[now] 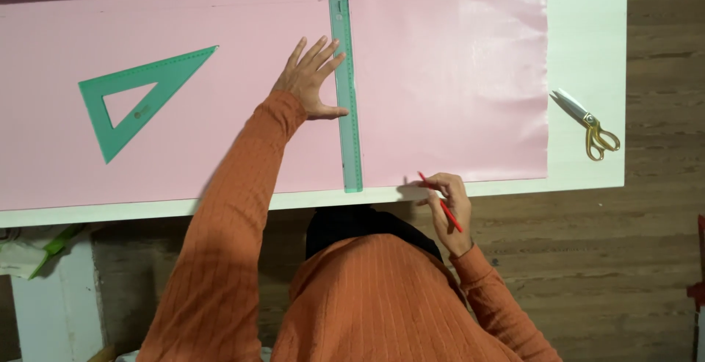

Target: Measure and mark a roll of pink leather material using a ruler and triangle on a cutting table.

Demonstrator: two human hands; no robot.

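A long green ruler [346, 90] lies upright across a large pink sheet [455, 75] spread on a white table [587, 39]. My left hand [312, 79] rests flat on the sheet with fingers spread, its fingertips and thumb pressing the ruler's left edge. My right hand [449, 204] is at the table's near edge, right of the ruler's lower end, gripping a thin red pencil [440, 202] whose tip touches the sheet's bottom edge. Both arms wear orange ribbed sleeves.
A green set-square triangle [139, 98] lies on the sheet at the left. Gold-handled scissors [591, 128] sit on the bare table strip at the right. Wooden floor shows beyond the table's right and near edges. A crumpled bag [33, 248] lies under the table at lower left.
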